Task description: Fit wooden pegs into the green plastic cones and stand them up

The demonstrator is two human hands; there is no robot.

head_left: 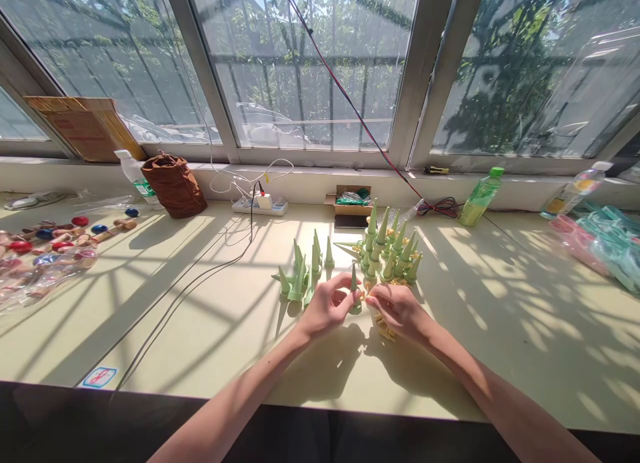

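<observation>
Between the fingers of my left hand (330, 304) stands a green pointed cone (355, 283), tip upward, just above the tabletop. My right hand (397, 308) is closed in a pinch at the cone's right side, on a small yellow piece (365, 295) whose exact shape is hard to make out. Several loose yellow pieces (385, 328) lie under my right hand. Left of my hands is a group of plain green cones (297, 279). Behind my right hand a dense cluster of green cones (395, 249) shows yellow parts among them.
A small open carton (353, 206) and a white power strip (260, 205) sit at the back. Dark cables (200, 273) cross the table on the left. A brown pouch (173, 186), a green bottle (481, 196), wooden toys (55, 243) and teal plastic items (613, 239) stand or lie around.
</observation>
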